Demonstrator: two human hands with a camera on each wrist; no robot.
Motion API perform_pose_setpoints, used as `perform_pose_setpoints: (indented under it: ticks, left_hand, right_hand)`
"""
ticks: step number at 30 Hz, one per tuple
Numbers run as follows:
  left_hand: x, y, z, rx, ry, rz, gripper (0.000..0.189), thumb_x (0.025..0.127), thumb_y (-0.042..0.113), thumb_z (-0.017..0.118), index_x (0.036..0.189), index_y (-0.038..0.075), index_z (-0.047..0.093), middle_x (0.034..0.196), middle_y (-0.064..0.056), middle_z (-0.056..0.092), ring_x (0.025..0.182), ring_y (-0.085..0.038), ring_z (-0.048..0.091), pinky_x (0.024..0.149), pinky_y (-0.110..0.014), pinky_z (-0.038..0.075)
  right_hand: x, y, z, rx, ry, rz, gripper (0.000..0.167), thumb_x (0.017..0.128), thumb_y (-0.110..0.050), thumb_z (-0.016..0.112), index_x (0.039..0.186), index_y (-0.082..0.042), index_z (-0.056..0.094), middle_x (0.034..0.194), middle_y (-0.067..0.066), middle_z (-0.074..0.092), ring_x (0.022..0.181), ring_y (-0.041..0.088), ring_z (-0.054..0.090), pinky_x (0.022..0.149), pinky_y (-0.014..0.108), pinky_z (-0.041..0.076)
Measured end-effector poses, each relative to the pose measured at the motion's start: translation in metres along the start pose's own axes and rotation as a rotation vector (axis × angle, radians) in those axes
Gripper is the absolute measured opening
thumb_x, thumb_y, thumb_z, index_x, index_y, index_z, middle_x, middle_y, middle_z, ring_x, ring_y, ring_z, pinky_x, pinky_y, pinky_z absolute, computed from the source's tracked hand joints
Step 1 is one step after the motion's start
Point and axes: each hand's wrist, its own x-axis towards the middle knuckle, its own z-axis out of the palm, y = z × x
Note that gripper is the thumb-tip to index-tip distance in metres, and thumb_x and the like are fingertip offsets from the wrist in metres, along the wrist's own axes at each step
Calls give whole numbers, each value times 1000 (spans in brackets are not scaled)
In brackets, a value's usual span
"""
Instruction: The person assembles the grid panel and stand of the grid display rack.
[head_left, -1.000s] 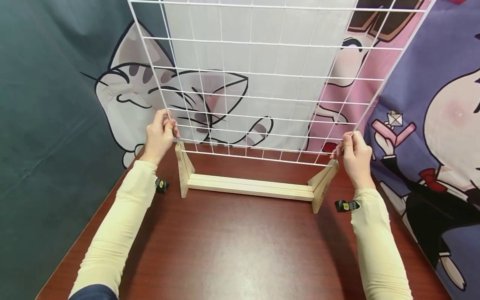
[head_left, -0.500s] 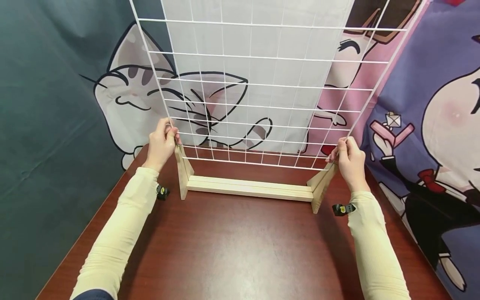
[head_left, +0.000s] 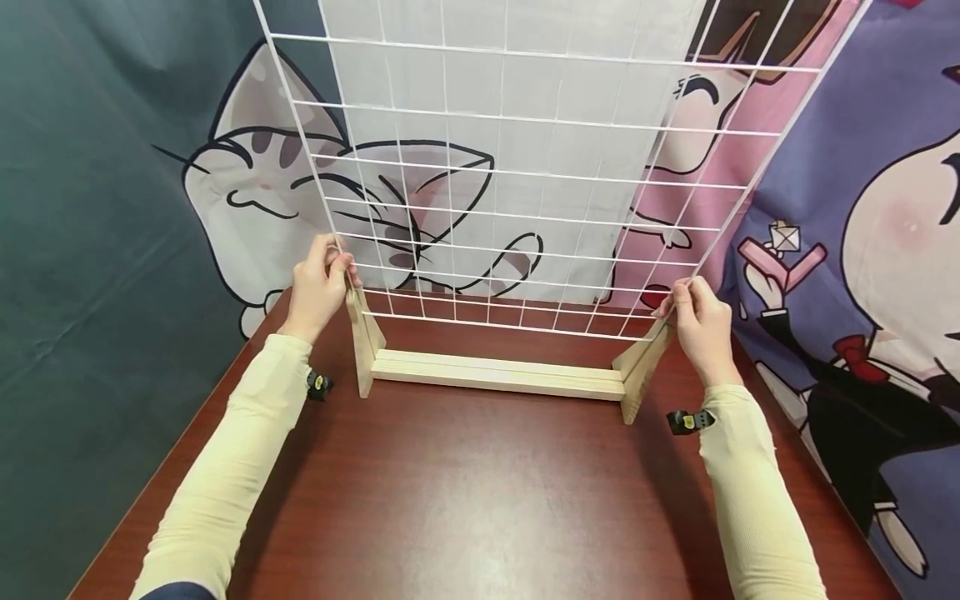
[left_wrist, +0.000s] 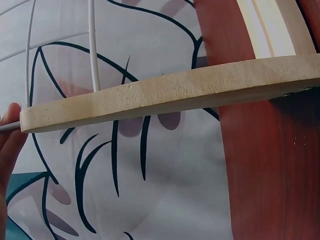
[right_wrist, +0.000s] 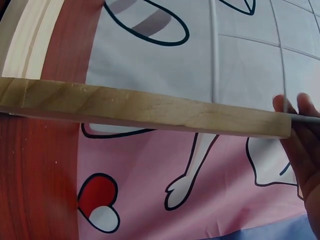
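Observation:
A white wire grid panel (head_left: 502,52) stands up between both hands, its top beyond the head view. My left hand (head_left: 318,287) pinches its left side wire, just above the left wooden upright (head_left: 364,342) of a pale wooden stand (head_left: 495,375). On the other side, my right hand (head_left: 703,329) pinches the right side wire at the top of the right upright (head_left: 641,375). The panel's lowest visible cross wire hangs between the uprights, above the stand's crossbar. In each wrist view, a side wire meets the end of an upright (left_wrist: 165,95), with fingers (right_wrist: 295,145) beside it.
The stand rests on a reddish-brown table (head_left: 465,500). A printed cloth backdrop with cartoon figures (head_left: 247,183) hangs close behind it and along the right. Dark green cloth (head_left: 90,250) hangs at the left. Small black cameras (head_left: 682,422) sit on the wrists.
Both hands have moved down with the grid panel, bringing its lower end nearer the stand. In the last half second the panel has tilted slightly, and the hands have barely moved.

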Motion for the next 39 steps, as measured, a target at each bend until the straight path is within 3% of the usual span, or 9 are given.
perform_pose_setpoints:
  ticks: [4, 11, 14, 18, 20, 25, 32, 35, 39]
  left_hand:
    - [-1, 0, 0, 9, -8, 2, 14, 98, 6, 53, 107, -4, 52, 72, -20, 66, 54, 0, 60, 54, -10, 50]
    - [-3, -5, 2, 12, -10, 18, 18, 100, 9, 50, 110, -6, 50, 74, -21, 65, 61, 7, 57, 60, -8, 49]
    - [-3, -5, 3, 37, -3, 31, 23, 102, 16, 46, 110, -6, 50, 75, -20, 65, 63, 10, 55, 62, -6, 47]
    - [-4, -5, 4, 48, 15, 17, 29, 104, 22, 42, 108, -5, 51, 77, -18, 66, 64, 12, 55, 61, -6, 44]
    - [-5, -6, 5, 54, 23, 1, 30, 104, 24, 41, 107, -4, 52, 78, -17, 66, 63, 13, 55, 59, -6, 43]
    - [-8, -8, 7, 67, 26, -18, 31, 104, 26, 41, 105, -3, 53, 79, -17, 66, 64, 13, 55, 59, -6, 41]
    - [-10, -8, 8, 48, 17, -50, 30, 104, 25, 40, 105, -3, 51, 82, -17, 66, 66, 15, 57, 62, -6, 44]
    - [-12, -8, 8, 53, 14, -59, 29, 104, 25, 40, 105, -2, 51, 83, -17, 66, 67, 11, 59, 62, -7, 44]
    - [-17, -12, 10, 102, 16, -47, 28, 104, 24, 41, 102, -2, 53, 81, -15, 67, 70, -10, 68, 64, -8, 42]
  right_hand:
    - [-4, 3, -1, -54, -3, 16, 32, 101, -24, 50, 84, 1, 60, 65, -10, 63, 59, -9, 56, 59, 5, 41]
    - [-8, 5, 0, -53, 10, 28, 29, 101, -21, 51, 87, 2, 62, 74, -28, 64, 66, -14, 58, 62, 4, 42]
    - [-8, 4, 0, -48, 11, 35, 27, 101, -20, 51, 88, 2, 61, 74, -20, 68, 67, -17, 59, 62, 3, 42]
    - [-9, 2, 0, -62, -13, 51, 31, 102, -23, 49, 89, 2, 61, 78, 8, 73, 67, -17, 59, 62, 3, 43]
    - [-10, 2, 1, -88, -20, 55, 32, 102, -25, 48, 88, 1, 62, 81, 16, 72, 65, -17, 56, 61, 3, 41]
    - [-13, 3, 1, -149, -2, 71, 36, 102, -29, 47, 86, -3, 65, 82, 17, 72, 63, -16, 49, 59, 8, 35]
    - [-15, 3, 3, -155, 12, 66, 34, 102, -27, 48, 85, -3, 65, 82, 15, 72, 62, -16, 47, 58, 10, 34]
    - [-15, 3, 3, -168, 11, 60, 32, 101, -26, 49, 84, -3, 65, 82, 15, 72, 63, -17, 46, 58, 11, 33]
    - [-16, 5, 4, -198, 8, 50, 30, 101, -24, 51, 83, -4, 65, 80, 14, 73, 62, -19, 44, 58, 12, 31]
